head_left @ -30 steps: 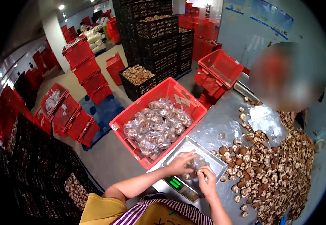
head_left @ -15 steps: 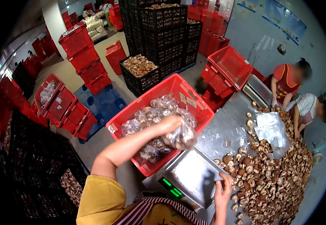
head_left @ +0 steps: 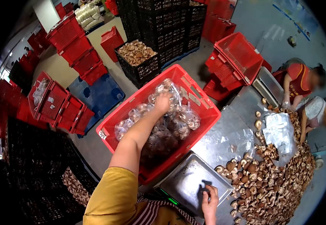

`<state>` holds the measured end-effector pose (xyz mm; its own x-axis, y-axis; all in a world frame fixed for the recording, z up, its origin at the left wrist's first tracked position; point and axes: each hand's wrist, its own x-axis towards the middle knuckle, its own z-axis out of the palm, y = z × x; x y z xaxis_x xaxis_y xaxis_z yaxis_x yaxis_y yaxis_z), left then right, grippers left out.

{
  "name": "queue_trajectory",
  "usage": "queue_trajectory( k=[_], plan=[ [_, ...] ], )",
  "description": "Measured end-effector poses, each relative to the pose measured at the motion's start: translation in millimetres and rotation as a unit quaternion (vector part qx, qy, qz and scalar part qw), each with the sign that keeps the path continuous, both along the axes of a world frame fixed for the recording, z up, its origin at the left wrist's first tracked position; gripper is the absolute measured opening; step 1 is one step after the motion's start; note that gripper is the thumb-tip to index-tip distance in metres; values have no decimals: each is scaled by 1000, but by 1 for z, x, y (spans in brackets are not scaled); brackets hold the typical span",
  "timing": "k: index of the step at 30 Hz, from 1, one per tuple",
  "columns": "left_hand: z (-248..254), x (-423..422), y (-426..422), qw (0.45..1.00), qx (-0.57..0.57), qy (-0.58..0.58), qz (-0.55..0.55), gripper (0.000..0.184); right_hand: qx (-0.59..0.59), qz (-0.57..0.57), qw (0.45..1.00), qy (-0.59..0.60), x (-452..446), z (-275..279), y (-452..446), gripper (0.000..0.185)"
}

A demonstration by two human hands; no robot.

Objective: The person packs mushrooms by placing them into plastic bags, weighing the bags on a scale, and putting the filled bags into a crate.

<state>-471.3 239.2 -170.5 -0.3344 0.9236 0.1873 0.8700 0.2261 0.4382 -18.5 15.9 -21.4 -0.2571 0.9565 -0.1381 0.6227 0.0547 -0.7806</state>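
Inside the crate (head_left: 208,114), the left hand (head_left: 164,102) is at the bags (head_left: 187,120); whether its fingers grip one cannot be told. Next to the crate, over the scale (head_left: 185,176), the right hand (head_left: 210,198) has half-open fingers, visibly holding nothing.

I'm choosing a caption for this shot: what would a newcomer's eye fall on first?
Probably the big red crate in the middle, with bagged mushrooms inside and the left hand at the far bags. Next, perhaps, the large heap of loose mushrooms on the right, then the shiny scale in front, its pan beneath the right hand.
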Motion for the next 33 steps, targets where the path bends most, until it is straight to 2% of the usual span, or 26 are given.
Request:
queue_trajectory(
  k=[1,3,8,11,15,18,20,22,23,24,25,26,27,28,30,31,32,33],
  plan=[
    [-15,2,-12,1000,-6,-1,7,35,-2,15,1000,-9,-1,-2,4,26],
    [-39,9,-34,998,54,43,0,39,-7,42,999,-17,-6,-4,11,26],
    [-51,20,-75,997,-11,75,-6,43,7,90,996,-16,-23,-5,24,22],
    [-47,18,-61,993,84,84,-23,34,-21,100,995,5,-31,-4,24,20],
    [-35,5,-10,987,137,70,-50,30,-1,116,993,16,-30,-12,19,18],
    [-27,-1,25,983,-4,166,-72,27,-55,127,990,-13,-21,-11,11,23],
    [-32,1,43,983,9,180,-45,26,-86,115,990,-4,-18,-17,12,23],
    [-40,2,56,975,-86,205,22,26,-28,125,992,12,-24,-14,19,23],
    [-53,-2,64,973,-83,217,14,26,-81,109,991,6,-23,-14,21,23],
    [-36,-3,64,973,-81,217,9,26,-81,103,991,5,-25,-14,25,23],
    [-2,-6,59,953,-170,246,-42,23,-56,103,993,9,-27,-14,29,23],
    [13,-6,58,921,-261,272,-99,21,-38,99,994,9,-24,-14,28,23],
    [-7,-16,60,925,-213,300,-96,15,-59,87,994,0,-20,-20,29,24],
    [-10,-22,60,924,-214,300,-100,15,-15,99,995,-4,-19,-22,32,23],
    [-10,-32,62,940,-208,248,-108,16,-35,88,995,6,-18,-22,36,22],
    [0,-35,64,953,-234,173,-88,20,-37,86,996,7,-16,-23,37,22],
    [9,-38,65,952,-235,174,-90,20,-63,81,995,3,-15,-24,38,22],
    [21,-40,64,967,-201,133,-81,21,-90,77,993,-1,-15,-25,37,21]
  ],
)
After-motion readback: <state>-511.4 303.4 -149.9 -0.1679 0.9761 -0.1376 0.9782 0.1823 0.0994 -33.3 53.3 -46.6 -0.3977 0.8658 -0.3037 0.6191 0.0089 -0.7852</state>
